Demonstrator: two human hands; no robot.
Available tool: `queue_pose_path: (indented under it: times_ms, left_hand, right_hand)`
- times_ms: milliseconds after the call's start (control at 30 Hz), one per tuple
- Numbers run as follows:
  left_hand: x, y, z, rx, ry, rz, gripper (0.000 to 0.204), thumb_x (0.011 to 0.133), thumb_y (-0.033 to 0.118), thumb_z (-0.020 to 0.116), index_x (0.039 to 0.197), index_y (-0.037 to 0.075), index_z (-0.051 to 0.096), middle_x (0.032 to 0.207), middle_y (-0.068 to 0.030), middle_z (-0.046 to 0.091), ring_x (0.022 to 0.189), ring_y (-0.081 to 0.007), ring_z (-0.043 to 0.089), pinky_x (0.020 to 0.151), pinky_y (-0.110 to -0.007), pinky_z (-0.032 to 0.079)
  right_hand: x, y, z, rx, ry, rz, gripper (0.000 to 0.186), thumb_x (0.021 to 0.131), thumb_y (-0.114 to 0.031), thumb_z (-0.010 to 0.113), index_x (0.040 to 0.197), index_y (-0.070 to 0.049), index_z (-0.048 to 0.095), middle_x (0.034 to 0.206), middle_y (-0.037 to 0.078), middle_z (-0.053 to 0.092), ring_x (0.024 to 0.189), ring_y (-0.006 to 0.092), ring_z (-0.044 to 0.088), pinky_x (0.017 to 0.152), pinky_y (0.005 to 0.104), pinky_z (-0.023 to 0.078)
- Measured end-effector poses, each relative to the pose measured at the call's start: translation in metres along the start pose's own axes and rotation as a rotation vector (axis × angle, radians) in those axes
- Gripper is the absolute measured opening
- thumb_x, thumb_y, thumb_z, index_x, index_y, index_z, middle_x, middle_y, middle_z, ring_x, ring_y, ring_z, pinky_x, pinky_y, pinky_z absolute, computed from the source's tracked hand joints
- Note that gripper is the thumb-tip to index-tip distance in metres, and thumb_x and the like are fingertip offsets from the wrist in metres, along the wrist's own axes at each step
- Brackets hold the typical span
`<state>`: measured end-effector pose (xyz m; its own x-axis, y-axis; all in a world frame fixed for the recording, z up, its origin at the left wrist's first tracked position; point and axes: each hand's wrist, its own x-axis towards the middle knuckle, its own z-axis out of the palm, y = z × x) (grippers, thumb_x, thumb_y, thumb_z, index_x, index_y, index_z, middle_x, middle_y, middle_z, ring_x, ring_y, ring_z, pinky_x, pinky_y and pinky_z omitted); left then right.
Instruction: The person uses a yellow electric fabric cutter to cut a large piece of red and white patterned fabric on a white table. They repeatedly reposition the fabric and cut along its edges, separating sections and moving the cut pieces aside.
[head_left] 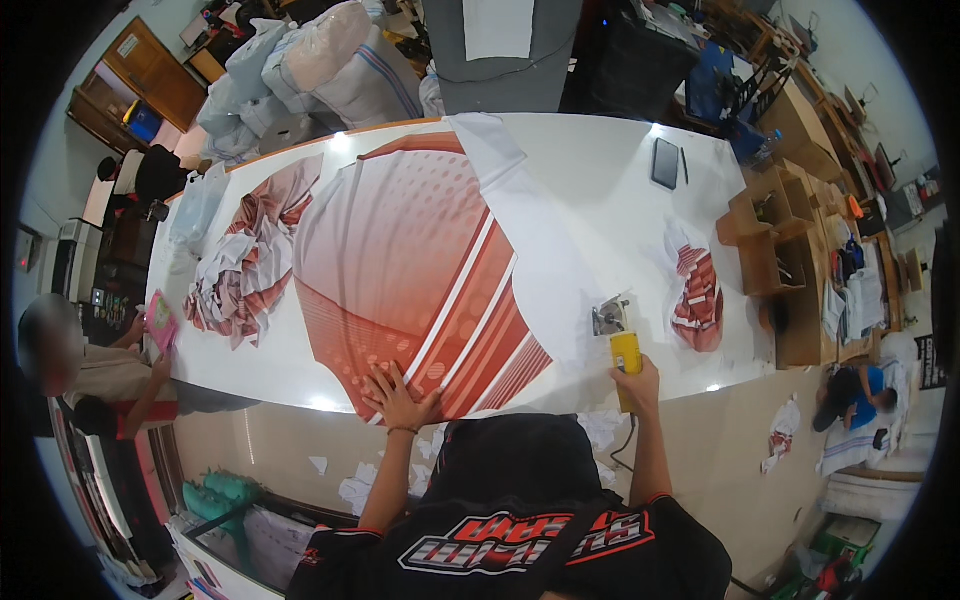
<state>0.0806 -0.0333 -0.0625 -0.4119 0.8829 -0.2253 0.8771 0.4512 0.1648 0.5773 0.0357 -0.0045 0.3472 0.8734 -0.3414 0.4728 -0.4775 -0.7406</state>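
Observation:
A red and white printed fabric piece [400, 260] lies spread over white cloth [535, 280] on the white table [630, 150]. My left hand [398, 395] rests on the fabric's lower edge with its fingers spread, pressing it. My right hand [637, 380] grips a yellow electric cutter [626, 355] by its body, with the metal head and blade beside the white cloth's right edge. A cord hangs from the tool below the table edge. Crumpled printed fabric [250, 262] lies to the left, and a smaller bundle [697, 298] lies to the right of the cutter.
A phone [665, 163] lies at the back right. Stacked sacks [310, 70] stand behind the table, cardboard boxes [770, 240] at its right. One person [115, 370] is at the left end; another [858, 395] is low at the right. Scraps [360, 485] litter the floor.

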Motion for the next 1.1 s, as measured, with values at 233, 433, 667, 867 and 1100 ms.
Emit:
queue_pose_path:
  times_ms: [233,433,667,867,1100]
  left_hand:
    - [-0.044,0.007,-0.001,-0.063,-0.068,0.078,0.132,0.074,0.085,0.071,0.170,0.010,0.018,0.174,-0.0314,0.000,0.158,-0.0589,-0.005,0.121,-0.076,0.000]
    - [0.013,-0.022,-0.014,-0.103,0.055,0.258,0.121,0.080,0.079,0.071,0.169,0.010,0.026,0.173,-0.0321,0.010,0.161,-0.0511,0.000,0.126,-0.067,0.001]
    - [0.029,-0.036,-0.025,-0.014,0.018,0.355,0.125,0.077,0.081,0.071,0.170,0.014,0.022,0.174,-0.0299,0.005,0.161,-0.0516,-0.001,0.126,-0.068,0.000]
    - [0.022,-0.041,-0.016,-0.046,0.015,0.346,0.129,0.075,0.082,0.073,0.170,0.013,0.020,0.174,-0.0313,0.004,0.160,-0.0521,-0.002,0.125,-0.070,0.001]
    - [0.016,-0.040,-0.016,-0.039,0.044,0.391,0.129,0.075,0.081,0.074,0.170,0.013,0.020,0.174,-0.0307,0.006,0.160,-0.0528,0.002,0.125,-0.070,0.004]
  right_hand:
    - [-0.035,-0.011,-0.013,-0.259,0.102,0.001,0.054,0.071,-0.031,0.087,0.115,-0.002,0.072,0.101,0.018,0.076,0.093,0.0351,0.074,0.085,0.0459,0.057]
    - [-0.055,-0.015,-0.008,-0.339,0.157,0.098,0.050,0.071,-0.030,0.088,0.108,0.000,0.072,0.096,0.020,0.076,0.090,0.0363,0.075,0.083,0.0451,0.058]
    - [-0.075,0.002,0.003,-0.462,0.190,0.174,0.056,0.070,-0.037,0.087,0.109,-0.001,0.071,0.103,0.022,0.075,0.096,0.0397,0.073,0.086,0.0488,0.057]
    - [-0.093,0.005,0.006,-0.471,0.188,0.180,0.055,0.070,-0.039,0.082,0.109,-0.002,0.070,0.104,0.021,0.073,0.100,0.0414,0.071,0.087,0.0502,0.056]
    - [-0.117,0.022,0.005,-0.269,0.145,0.044,0.051,0.071,-0.024,0.087,0.112,0.000,0.068,0.100,0.022,0.072,0.100,0.0414,0.071,0.087,0.0478,0.056]
